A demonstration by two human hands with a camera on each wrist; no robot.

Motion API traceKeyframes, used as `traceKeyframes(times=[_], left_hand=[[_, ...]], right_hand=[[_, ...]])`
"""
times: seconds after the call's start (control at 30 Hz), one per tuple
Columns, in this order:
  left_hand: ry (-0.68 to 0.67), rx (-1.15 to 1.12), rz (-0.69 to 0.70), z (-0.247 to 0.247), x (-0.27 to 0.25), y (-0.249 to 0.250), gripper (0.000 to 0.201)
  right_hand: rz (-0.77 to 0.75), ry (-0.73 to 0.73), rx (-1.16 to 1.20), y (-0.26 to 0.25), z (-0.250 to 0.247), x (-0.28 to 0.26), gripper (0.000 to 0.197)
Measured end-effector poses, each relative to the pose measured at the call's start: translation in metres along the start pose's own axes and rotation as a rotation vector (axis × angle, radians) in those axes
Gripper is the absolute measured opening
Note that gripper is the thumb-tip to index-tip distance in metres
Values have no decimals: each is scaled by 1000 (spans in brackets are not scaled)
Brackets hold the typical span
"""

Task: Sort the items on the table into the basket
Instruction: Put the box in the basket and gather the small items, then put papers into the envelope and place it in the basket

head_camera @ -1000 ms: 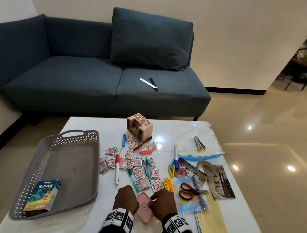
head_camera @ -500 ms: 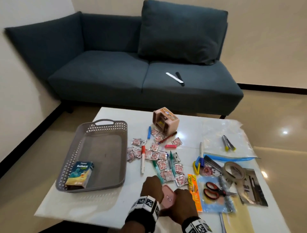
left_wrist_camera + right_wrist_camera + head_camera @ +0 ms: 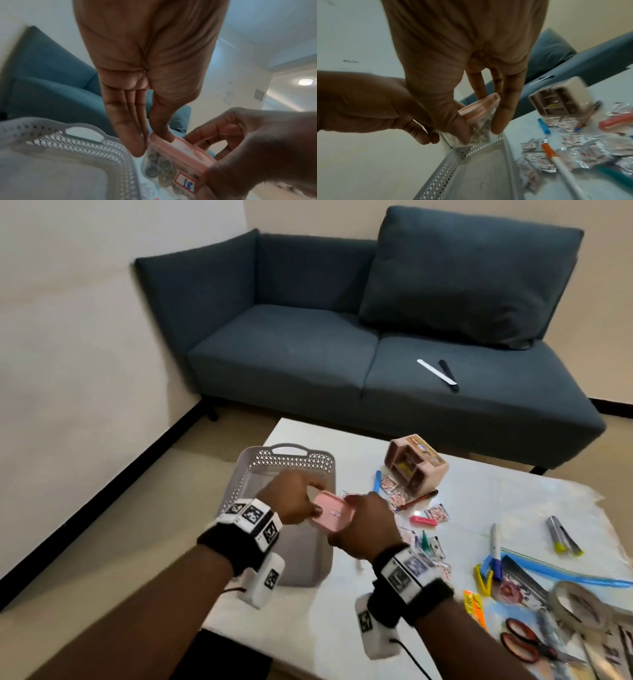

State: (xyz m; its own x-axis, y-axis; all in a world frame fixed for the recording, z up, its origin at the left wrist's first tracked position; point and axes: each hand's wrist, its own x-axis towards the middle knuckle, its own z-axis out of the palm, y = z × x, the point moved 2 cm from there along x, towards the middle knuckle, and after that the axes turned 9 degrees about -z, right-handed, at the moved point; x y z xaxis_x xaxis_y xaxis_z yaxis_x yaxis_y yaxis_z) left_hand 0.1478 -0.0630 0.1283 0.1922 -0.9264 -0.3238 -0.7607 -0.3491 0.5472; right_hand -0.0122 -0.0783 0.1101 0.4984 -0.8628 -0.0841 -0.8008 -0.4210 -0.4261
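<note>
A small box with a pink lid (image 3: 332, 513) and a clear body holding round metal pieces (image 3: 164, 166) hangs in the air over the right rim of the grey perforated basket (image 3: 284, 457). Both hands hold it. My left hand (image 3: 301, 498) pinches its left end, thumb on the lid and fingers along the side (image 3: 130, 128). My right hand (image 3: 363, 515) pinches the right end between thumb and fingers (image 3: 505, 108). The basket's floor (image 3: 474, 173) lies just below the box. My left arm hides the basket's near part.
On the white table (image 3: 342, 621) right of the basket lie a tipped pink organizer (image 3: 416, 465), foil sachets (image 3: 530, 146), pens, a pink clip (image 3: 423, 521), scissors (image 3: 527, 642), a tape roll (image 3: 579, 607) and a zip bag. A blue sofa (image 3: 308, 344) stands behind.
Both hands have lifted the pink-lidded box from the table's front edge and carried it left and forward to above the basket's right rim. The head view has swung left.
</note>
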Motion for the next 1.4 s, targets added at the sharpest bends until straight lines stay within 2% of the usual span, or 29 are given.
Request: traceKeyframes(times=[0.13, 0.3, 0.4, 0.5, 0.6, 0.77, 0.87, 0.97, 1.13, 1.27, 1.4], left_hand=[[43, 134, -65, -38, 32, -59, 50], [184, 263, -223, -39, 62, -132, 54], [120, 320, -325, -28, 71, -160, 65], [42, 379, -330, -19, 72, -170, 79], [7, 530, -313, -11, 74, -167, 90], [-18, 571, -268, -13, 85, -157, 58], [-16, 614, -265, -12, 92, -158, 56], [-9, 633, -269, -11, 96, -161, 58], [63, 600, -277, -9, 105, -168, 34], [105, 585, -356, -2, 114, -178, 31], [70, 658, -293, -3, 112, -170, 42]], right_hand=[[-93, -102, -23, -44, 34, 72, 47], [-111, -210, -68, -68, 91, 128, 47], [-66, -221, -33, -67, 121, 145, 45], [-29, -229, 23, -63, 140, 153, 33], [-37, -240, 83, -63, 149, 157, 31], [-72, -308, 148, -72, 153, 159, 27], [-97, -328, 148, -76, 154, 154, 36], [-56, -337, 156, -77, 150, 149, 47], [-39, -302, 230, -84, 140, 138, 46], [-73, -256, 269, -96, 139, 124, 36], [-89, -220, 260, -96, 119, 110, 43]])
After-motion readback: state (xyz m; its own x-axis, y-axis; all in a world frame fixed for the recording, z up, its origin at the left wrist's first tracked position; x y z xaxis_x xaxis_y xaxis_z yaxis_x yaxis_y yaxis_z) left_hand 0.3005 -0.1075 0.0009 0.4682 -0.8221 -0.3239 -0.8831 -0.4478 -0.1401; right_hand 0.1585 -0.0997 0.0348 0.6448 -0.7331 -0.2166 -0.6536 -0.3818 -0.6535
